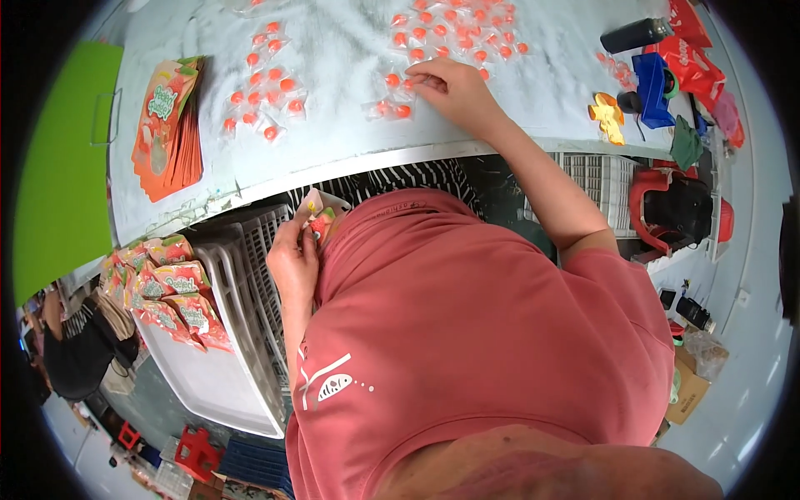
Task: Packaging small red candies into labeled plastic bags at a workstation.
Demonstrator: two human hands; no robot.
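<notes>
My left hand (pixel 293 260) is closed around an orange-and-white pouch (pixel 320 222), held upright below the table edge against my shirt. Its top appears spread apart. Over the table, my right hand (pixel 458 93) has thumb and fingers pinched together at a small clear-wrapped orange candy (pixel 408 84); the fingers partly hide it. Right beside the fingertips lie a few more wrapped candies (pixel 403 111). Farther back is a larger scatter of the same candies (pixel 462 29), and another loose group (pixel 271 87) lies to the left.
A fanned stack of flat orange pouches (pixel 171 125) lies on the table's left. Filled pouches (pixel 179 283) sit in a white tray (pixel 196 383) at lower left. A black bottle (pixel 636 35), blue holder (pixel 652 90) and yellow glove (pixel 607 117) stand or lie at right.
</notes>
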